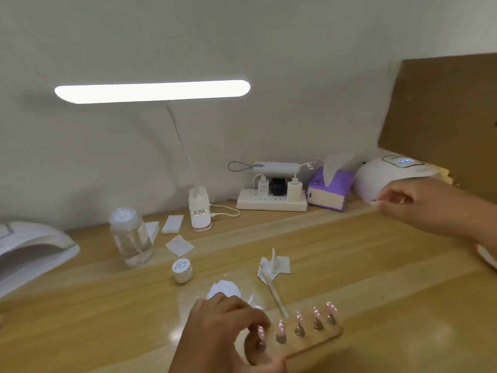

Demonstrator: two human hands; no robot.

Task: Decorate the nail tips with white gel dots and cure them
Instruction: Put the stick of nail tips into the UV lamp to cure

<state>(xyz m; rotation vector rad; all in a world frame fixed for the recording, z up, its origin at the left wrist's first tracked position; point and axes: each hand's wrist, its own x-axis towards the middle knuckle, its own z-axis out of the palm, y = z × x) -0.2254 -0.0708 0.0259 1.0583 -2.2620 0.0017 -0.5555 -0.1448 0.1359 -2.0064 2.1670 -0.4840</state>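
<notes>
Wooden holder [317,341] of nail tips [298,319] clasped at its left end by the left hand [228,329], at the near edge of the table [376,265].

The five pink tips are stood upright in a row on the holder. Fingers are curled over its top and the thumb is tucked under its front edge, seemingly so the set can be lifted as one. The right hand [422,205] is stretched to the mouth of the curing lamp [376,176] at the far right, fingers loosely curled; whether anything is pinched cannot be told. The lamp's display is lit, probably readied for curing. The dotting tool [274,292] is laid across a wipe [281,265], near the gel pot [182,270].
</notes>
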